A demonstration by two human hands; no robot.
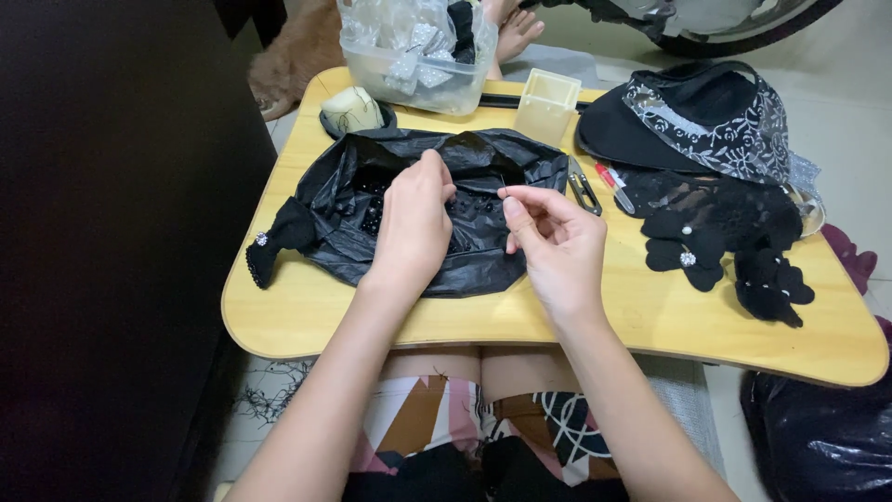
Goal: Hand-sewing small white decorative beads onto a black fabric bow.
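A crumpled black plastic bag (483, 158) lies open on a small wooden lap table (307, 307), with small black beads (372, 218) inside it. My left hand (413, 228) rests on the bag, fingertips pinched near its middle; what they hold is too small to tell. My right hand (553, 237) hovers at the bag's right side, thumb and forefinger pinched together, perhaps on a thin needle or thread that I cannot make out.
A black fabric flower with a sparkly centre (274, 244) lies left of the bag. More black flowers (692, 244) and lace lie right, beside a black visor hat (688, 116). A clear plastic tub (418, 51), small box (546, 102), scissors (583, 191) and a pen (615, 186) sit behind.
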